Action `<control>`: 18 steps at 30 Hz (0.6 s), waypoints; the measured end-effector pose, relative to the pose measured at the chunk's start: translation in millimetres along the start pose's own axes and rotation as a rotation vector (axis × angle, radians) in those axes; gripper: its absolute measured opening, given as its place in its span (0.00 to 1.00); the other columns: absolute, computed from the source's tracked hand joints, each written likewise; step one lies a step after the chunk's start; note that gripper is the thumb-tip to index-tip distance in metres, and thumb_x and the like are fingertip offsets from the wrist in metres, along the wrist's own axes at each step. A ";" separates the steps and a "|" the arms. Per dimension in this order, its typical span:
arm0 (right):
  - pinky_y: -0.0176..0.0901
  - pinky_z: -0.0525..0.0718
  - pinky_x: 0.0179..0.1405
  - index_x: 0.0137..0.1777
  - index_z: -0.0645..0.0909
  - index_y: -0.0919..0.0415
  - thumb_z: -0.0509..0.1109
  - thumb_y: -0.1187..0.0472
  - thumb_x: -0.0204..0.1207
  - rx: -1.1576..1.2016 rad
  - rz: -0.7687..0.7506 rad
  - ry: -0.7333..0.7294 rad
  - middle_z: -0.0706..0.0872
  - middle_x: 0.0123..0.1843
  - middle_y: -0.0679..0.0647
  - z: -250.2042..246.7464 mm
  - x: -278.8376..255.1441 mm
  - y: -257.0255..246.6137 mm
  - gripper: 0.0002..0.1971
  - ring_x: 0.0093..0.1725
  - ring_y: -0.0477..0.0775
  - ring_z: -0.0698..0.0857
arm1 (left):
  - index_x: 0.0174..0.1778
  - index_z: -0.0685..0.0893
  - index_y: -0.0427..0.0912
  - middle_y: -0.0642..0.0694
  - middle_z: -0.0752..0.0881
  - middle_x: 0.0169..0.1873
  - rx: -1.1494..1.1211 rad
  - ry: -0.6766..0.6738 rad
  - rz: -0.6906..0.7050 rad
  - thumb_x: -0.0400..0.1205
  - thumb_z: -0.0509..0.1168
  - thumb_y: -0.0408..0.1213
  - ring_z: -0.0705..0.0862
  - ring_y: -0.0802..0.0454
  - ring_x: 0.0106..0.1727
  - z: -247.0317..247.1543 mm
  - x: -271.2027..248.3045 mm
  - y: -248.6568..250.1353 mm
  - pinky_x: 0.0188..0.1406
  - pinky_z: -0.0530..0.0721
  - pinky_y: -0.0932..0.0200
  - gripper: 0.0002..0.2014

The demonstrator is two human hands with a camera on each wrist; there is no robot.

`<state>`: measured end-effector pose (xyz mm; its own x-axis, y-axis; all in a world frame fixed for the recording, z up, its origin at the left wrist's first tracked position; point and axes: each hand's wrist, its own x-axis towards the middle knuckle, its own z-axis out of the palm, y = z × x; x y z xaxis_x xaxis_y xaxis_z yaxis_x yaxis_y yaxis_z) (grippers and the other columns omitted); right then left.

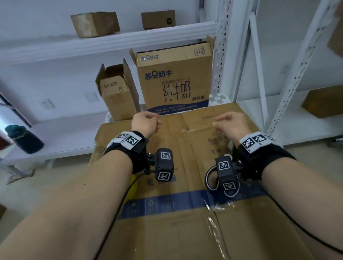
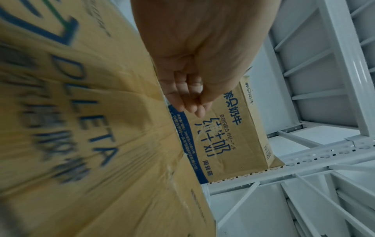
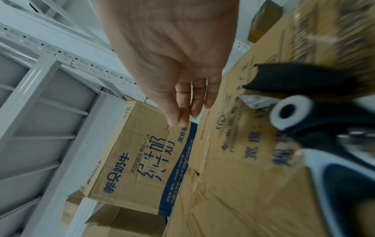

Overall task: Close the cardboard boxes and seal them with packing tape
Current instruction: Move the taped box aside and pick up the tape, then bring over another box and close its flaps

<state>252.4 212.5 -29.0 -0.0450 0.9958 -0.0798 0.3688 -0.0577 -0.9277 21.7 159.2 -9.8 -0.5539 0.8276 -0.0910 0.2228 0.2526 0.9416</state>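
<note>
A large closed cardboard box (image 1: 177, 233) fills the foreground; shiny clear tape (image 1: 214, 210) runs along its centre seam. Both hands hover just above its far end, empty. My left hand (image 1: 146, 122) has loosely curled fingers and, in the left wrist view, my left hand (image 2: 191, 102) holds nothing over the box top (image 2: 97, 144). My right hand (image 1: 228, 125) is relaxed too; in its wrist view my right hand (image 3: 188, 110) hangs above the box (image 3: 253, 184). Black-and-white scissors (image 1: 211, 180) lie on the box under my right wrist.
Behind stand a tall milk carton (image 1: 174, 78) with raised flaps and a small open box (image 1: 116, 93) on a white shelf (image 1: 68, 134). A dark bottle (image 1: 23, 139) sits left. More boxes (image 1: 95, 24) rest above, one box (image 1: 326, 101) at right. Something yellow (image 1: 132, 183) peeks under my left arm.
</note>
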 end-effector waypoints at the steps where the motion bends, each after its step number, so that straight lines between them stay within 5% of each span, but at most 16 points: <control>1: 0.44 0.87 0.50 0.47 0.83 0.59 0.74 0.68 0.73 -0.011 0.014 -0.004 0.87 0.48 0.55 -3.2 -10.7 3.0 0.06 0.43 0.50 0.88 | 0.51 0.84 0.32 0.44 0.83 0.30 0.011 -0.014 -0.008 0.85 0.56 0.24 0.78 0.54 0.26 -2.5 -13.2 -3.8 0.27 0.81 0.64 0.11; 5: 0.51 0.83 0.60 0.40 0.83 0.57 0.77 0.68 0.70 -0.110 0.076 0.012 0.88 0.51 0.56 -15.3 -45.8 17.6 0.07 0.52 0.54 0.85 | 0.50 0.85 0.33 0.44 0.81 0.30 0.066 -0.097 -0.025 0.84 0.56 0.23 0.76 0.55 0.24 -10.2 -60.5 -16.2 0.23 0.81 0.65 0.11; 8: 0.53 0.83 0.59 0.43 0.85 0.62 0.77 0.70 0.69 -0.231 0.153 -0.006 0.87 0.55 0.60 -21.5 -68.9 26.8 0.05 0.55 0.60 0.85 | 0.39 0.84 0.38 0.44 0.80 0.27 0.085 -0.195 -0.088 0.83 0.63 0.27 0.74 0.55 0.22 -10.2 -90.3 -24.4 0.23 0.80 0.66 0.09; 11: 0.52 0.84 0.57 0.53 0.85 0.75 0.76 0.70 0.69 -0.311 0.219 -0.001 0.88 0.50 0.67 -27.5 -85.7 39.1 0.13 0.53 0.65 0.86 | 0.42 0.86 0.38 0.44 0.81 0.27 0.094 -0.314 -0.198 0.83 0.67 0.32 0.77 0.51 0.28 -6.8 -112.4 -34.9 0.37 0.85 0.58 0.05; 13: 0.51 0.84 0.52 0.50 0.85 0.75 0.75 0.69 0.69 -0.346 0.228 0.009 0.87 0.46 0.66 -30.9 -95.0 45.8 0.11 0.49 0.65 0.85 | 0.44 0.86 0.39 0.42 0.83 0.34 0.073 -0.387 -0.270 0.82 0.68 0.33 0.78 0.50 0.33 -4.0 -122.5 -38.3 0.47 0.87 0.54 0.03; 15: 0.55 0.84 0.56 0.53 0.84 0.76 0.74 0.68 0.70 -0.360 0.216 0.029 0.87 0.51 0.68 -32.5 -97.8 51.1 0.14 0.54 0.67 0.85 | 0.40 0.84 0.41 0.40 0.83 0.42 0.061 -0.419 -0.288 0.82 0.68 0.33 0.81 0.47 0.42 -1.4 -127.4 -40.4 0.59 0.84 0.51 0.05; 18: 0.62 0.80 0.64 0.66 0.79 0.72 0.72 0.63 0.72 -0.385 0.179 0.024 0.84 0.63 0.68 -31.8 -93.4 52.9 0.23 0.62 0.69 0.82 | 0.47 0.84 0.40 0.42 0.85 0.44 0.044 -0.419 -0.286 0.82 0.68 0.35 0.83 0.49 0.43 4.9 -129.4 -42.3 0.58 0.85 0.51 0.02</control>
<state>305.7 118.8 -59.1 0.0708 0.9741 -0.2146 0.6888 -0.2033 -0.6958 87.9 43.9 -39.4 -0.2307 0.8499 -0.4737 0.1478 0.5118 0.8463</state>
